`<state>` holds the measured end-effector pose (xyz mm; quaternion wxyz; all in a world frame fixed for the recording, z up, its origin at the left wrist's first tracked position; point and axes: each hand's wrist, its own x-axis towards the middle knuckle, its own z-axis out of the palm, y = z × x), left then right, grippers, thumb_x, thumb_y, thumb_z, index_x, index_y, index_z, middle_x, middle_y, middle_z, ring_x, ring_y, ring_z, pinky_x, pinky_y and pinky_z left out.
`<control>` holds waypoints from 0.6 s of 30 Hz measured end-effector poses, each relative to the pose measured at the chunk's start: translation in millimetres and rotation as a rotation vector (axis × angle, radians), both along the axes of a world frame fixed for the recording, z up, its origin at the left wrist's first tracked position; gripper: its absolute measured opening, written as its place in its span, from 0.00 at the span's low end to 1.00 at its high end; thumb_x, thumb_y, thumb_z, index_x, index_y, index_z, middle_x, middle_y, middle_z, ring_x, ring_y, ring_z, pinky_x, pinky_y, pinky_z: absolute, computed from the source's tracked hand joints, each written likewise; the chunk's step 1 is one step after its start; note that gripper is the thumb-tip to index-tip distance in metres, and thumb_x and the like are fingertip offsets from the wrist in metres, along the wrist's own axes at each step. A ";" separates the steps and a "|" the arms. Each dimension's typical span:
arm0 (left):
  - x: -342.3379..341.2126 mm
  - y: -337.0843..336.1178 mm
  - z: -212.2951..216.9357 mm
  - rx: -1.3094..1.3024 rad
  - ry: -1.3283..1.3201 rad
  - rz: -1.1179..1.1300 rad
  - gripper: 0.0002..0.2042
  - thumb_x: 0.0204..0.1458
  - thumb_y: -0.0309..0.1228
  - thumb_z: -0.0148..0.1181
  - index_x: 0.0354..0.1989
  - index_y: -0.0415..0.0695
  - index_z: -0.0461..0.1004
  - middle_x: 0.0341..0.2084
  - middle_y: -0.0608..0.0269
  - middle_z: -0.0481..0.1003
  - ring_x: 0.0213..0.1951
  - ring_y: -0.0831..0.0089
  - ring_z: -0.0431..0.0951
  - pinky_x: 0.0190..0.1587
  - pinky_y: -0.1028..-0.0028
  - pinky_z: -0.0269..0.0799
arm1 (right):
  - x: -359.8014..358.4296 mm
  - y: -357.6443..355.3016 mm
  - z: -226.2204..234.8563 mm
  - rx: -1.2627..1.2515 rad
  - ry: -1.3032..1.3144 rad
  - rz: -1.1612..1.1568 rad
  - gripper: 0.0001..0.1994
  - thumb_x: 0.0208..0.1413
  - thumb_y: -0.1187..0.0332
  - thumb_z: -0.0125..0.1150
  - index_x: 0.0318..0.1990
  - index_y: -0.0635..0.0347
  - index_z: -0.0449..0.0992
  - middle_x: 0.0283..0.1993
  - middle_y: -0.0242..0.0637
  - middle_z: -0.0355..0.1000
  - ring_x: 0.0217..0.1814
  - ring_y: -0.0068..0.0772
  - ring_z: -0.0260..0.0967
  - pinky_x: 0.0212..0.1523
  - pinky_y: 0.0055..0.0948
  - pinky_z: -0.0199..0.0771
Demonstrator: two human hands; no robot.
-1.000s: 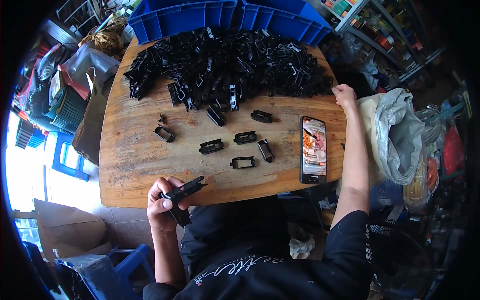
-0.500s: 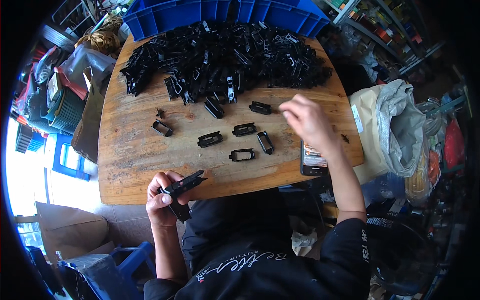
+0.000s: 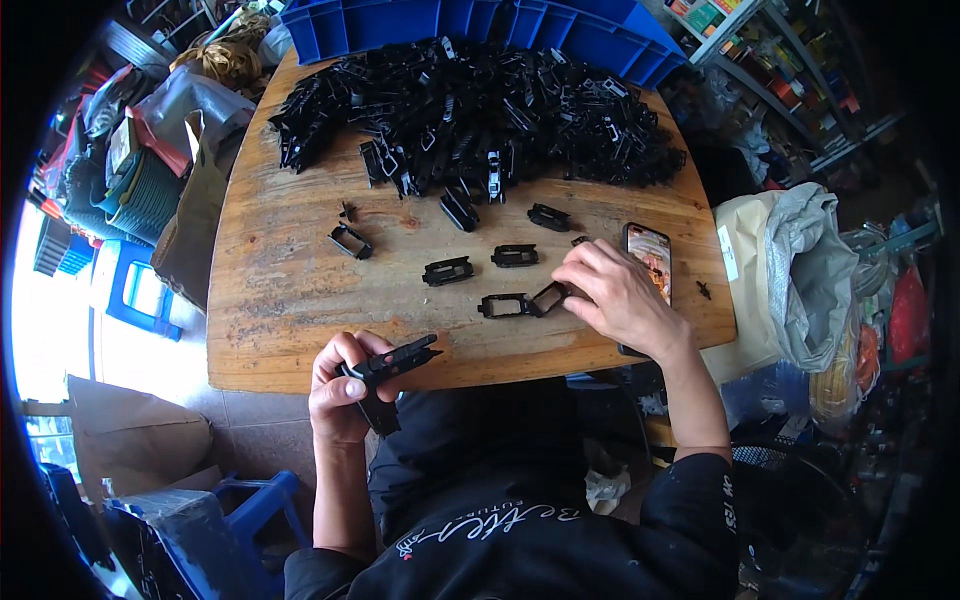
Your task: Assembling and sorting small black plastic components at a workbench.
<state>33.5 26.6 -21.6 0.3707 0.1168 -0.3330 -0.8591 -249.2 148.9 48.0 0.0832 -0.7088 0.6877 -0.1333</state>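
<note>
My left hand (image 3: 340, 388) is closed around long black plastic parts (image 3: 395, 368), held tilted just off the table's front edge. One piece points up and right, another hangs down below the fingers. On the table, the bent fingers of my right hand (image 3: 622, 300) pinch the right end of a small black rectangular frame (image 3: 545, 299). It lies against a similar open black frame (image 3: 503, 306). Farther back are more black frames, one (image 3: 514, 256) near the middle and another (image 3: 447, 271) to its left.
A large heap of black plastic parts (image 3: 470, 120) covers the table's far side, before blue crates (image 3: 480, 22). A phone (image 3: 650, 250) lies partly under my right hand. A small dark piece (image 3: 704, 290) sits near the right edge. Bags (image 3: 790, 270) stand right of the wooden table (image 3: 270, 300).
My right hand has come down toward me and taken hold of the small rectangular frame, which has shifted against its neighbour. My left hand keeps its parts. The whole view has shifted slightly.
</note>
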 end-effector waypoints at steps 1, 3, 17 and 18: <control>0.2 -0.2 -0.1 0.002 -0.001 0.002 0.12 0.36 0.31 0.60 0.21 0.44 0.61 0.22 0.54 0.68 0.17 0.71 0.68 0.21 0.74 0.65 | 0.5 1.2 2.5 0.024 0.009 -0.027 0.11 0.44 0.71 0.61 0.36 0.65 0.72 0.40 0.37 0.66 0.43 0.36 0.65 0.42 0.31 0.68; 0.7 0.0 1.0 -0.004 -0.001 0.000 0.11 0.36 0.31 0.60 0.22 0.44 0.61 0.23 0.54 0.68 0.18 0.71 0.68 0.21 0.74 0.65 | -5.1 4.9 6.1 -0.039 -0.014 -0.059 0.10 0.45 0.69 0.61 0.35 0.64 0.72 0.37 0.37 0.67 0.42 0.36 0.66 0.42 0.31 0.67; -0.2 0.0 0.0 -0.009 -0.012 0.000 0.11 0.36 0.31 0.60 0.21 0.45 0.61 0.22 0.55 0.67 0.18 0.71 0.68 0.22 0.74 0.65 | -26.4 -10.2 -7.1 -0.075 0.026 -0.201 0.07 0.49 0.73 0.55 0.35 0.66 0.70 0.35 0.39 0.69 0.39 0.39 0.65 0.42 0.33 0.66; 0.0 -0.3 0.1 -0.006 -0.016 -0.003 0.11 0.36 0.31 0.60 0.21 0.45 0.61 0.21 0.55 0.67 0.18 0.71 0.68 0.21 0.74 0.64 | -28.7 -11.7 -13.3 -0.100 -0.040 -0.184 0.07 0.49 0.77 0.53 0.37 0.64 0.71 0.36 0.40 0.69 0.42 0.40 0.65 0.44 0.34 0.67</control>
